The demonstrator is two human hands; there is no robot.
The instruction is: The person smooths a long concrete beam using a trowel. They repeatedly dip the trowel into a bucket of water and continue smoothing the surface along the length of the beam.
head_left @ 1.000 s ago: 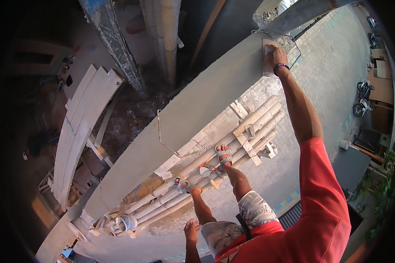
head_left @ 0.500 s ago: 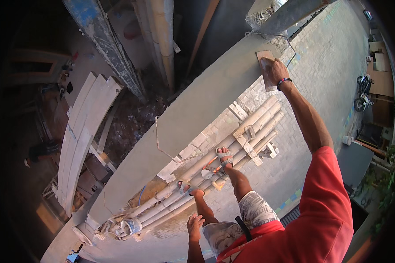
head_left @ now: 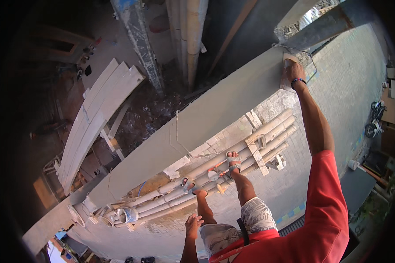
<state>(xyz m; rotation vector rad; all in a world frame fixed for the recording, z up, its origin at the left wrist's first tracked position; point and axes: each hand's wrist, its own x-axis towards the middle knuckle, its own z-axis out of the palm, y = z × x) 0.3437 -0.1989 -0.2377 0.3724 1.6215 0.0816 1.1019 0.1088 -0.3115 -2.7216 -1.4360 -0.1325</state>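
My right hand (head_left: 294, 70) grips a flat rectangular float (head_left: 288, 86) against the grey, smooth surface of a long beam (head_left: 227, 100), close to its upper right end, where a bent metal rod (head_left: 312, 61) loops out. My left hand (head_left: 193, 225) hangs low beside my shorts with fingers apart and slightly curled, holding nothing. Below the beam my sandaled feet (head_left: 234, 161) stand on a bundle of bamboo poles (head_left: 271, 130) with crossed wooden pieces. An orange-handled tool (head_left: 214, 173) lies between my feet.
A dirty bucket (head_left: 128, 215) sits at the poles' left end. Curved boards (head_left: 98, 114) lean beyond the beam. A metal post (head_left: 140, 44) and vertical bamboo (head_left: 193, 44) rise behind. Far below is a paved yard (head_left: 338, 96) with motorcycles (head_left: 373, 118); the platform's edge drops to it.
My right hand and float slid a little down-left along the beam, then back toward its end. The view has shifted slightly, moving the scene rightward. My left hand stays low and empty.
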